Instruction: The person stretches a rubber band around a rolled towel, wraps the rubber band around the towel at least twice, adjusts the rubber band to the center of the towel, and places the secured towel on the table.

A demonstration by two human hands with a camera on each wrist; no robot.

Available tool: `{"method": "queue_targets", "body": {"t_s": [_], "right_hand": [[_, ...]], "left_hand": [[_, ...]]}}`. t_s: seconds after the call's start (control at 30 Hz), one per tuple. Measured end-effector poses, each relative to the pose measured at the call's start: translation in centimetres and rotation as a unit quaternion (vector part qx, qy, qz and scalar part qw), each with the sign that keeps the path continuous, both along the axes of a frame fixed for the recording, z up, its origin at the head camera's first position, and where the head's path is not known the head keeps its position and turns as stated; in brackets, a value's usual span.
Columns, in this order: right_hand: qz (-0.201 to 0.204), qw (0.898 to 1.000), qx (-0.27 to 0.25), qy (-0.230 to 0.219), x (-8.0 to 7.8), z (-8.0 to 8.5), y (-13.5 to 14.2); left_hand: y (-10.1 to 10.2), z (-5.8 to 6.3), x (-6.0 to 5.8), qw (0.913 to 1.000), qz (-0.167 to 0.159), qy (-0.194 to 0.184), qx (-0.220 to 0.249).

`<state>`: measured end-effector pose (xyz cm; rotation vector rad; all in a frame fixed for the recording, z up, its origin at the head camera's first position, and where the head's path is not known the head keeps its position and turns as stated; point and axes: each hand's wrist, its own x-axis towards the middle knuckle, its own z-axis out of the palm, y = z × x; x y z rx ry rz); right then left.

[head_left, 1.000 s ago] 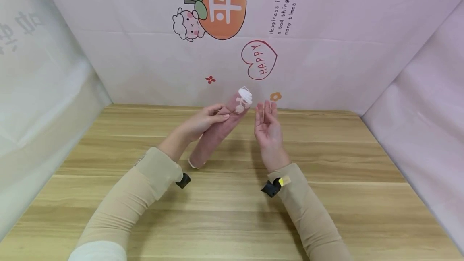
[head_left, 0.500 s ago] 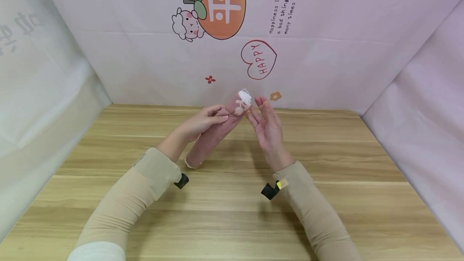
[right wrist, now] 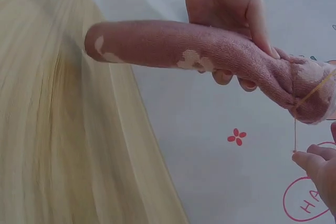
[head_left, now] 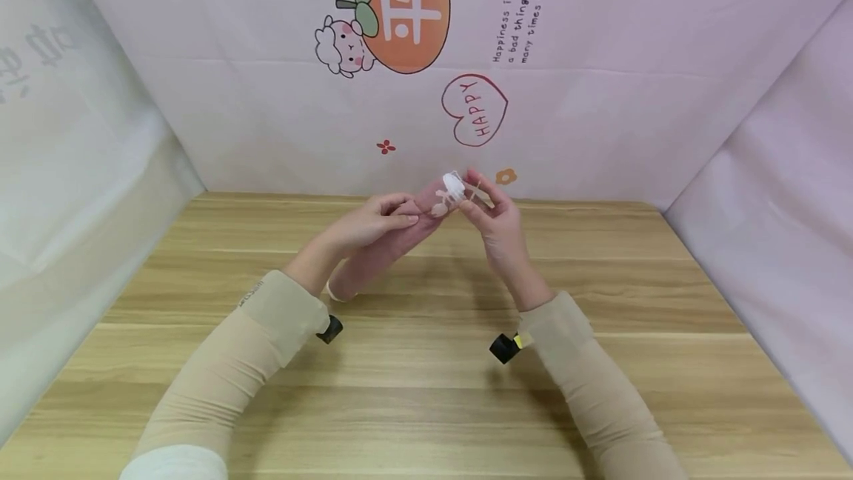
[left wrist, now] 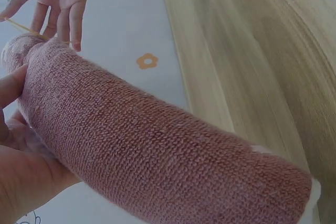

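Observation:
A pink towel, rolled into a long tube, is held at a slant above the wooden table. My left hand grips it near its upper end, thumb on the near side. At that end, the roll is cinched, with white patches beyond the squeeze. My right hand is at this end, stretching a thin yellowish rubber band away from the towel. In the left wrist view the band runs from the right thumb to the roll, and the other fingers of the right hand are spread.
The wooden table stretches beneath both arms. Behind it rises a white printed cloth backdrop, and more white cloth hangs on both sides. A small black camera sits at the right wrist, another black camera at the left.
My right hand has come leftward from beside the towel to its upper end and now pulls the rubber band out. The towel's lower end has swung slightly left and up; my left hand keeps its grip.

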<state>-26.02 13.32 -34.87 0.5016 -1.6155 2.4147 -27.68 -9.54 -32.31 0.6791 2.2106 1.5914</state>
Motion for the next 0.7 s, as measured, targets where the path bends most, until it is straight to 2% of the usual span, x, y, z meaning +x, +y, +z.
{"method": "queue_targets", "body": {"t_s": [0.2,0.33,0.37,0.47,0.57,0.6,0.7], "right_hand": [[0.0,0.999,0.053,0.01,-0.1,0.3,0.4],[-0.004,0.993,0.117,0.009,-0.2,0.4,0.6],[-0.004,0.991,0.134,0.011,-0.3,0.4,0.7],[-0.003,0.982,0.188,0.008,-0.3,0.3,1.0],[0.011,0.973,0.23,0.011,-0.4,0.2,1.1],[0.019,0.971,0.239,0.01,-0.4,0.1,1.1],[0.035,0.966,0.255,0.011,-0.5,0.0,1.1]], "left_hand": [[0.0,0.2,0.2,0.9988,-0.005,0.031,-0.038],[-0.1,0.3,0.3,0.9953,-0.005,0.063,-0.073],[-0.1,0.3,0.3,0.9953,-0.002,0.06,-0.075],[0.1,0.2,0.7,0.9997,-0.005,-0.018,-0.016],[0.2,0.2,1.1,0.9961,0.006,-0.084,0.024],[0.2,0.2,1.2,0.9959,0.009,-0.087,0.022],[-0.1,0.3,1.2,0.9984,0.016,-0.015,-0.052]]}}
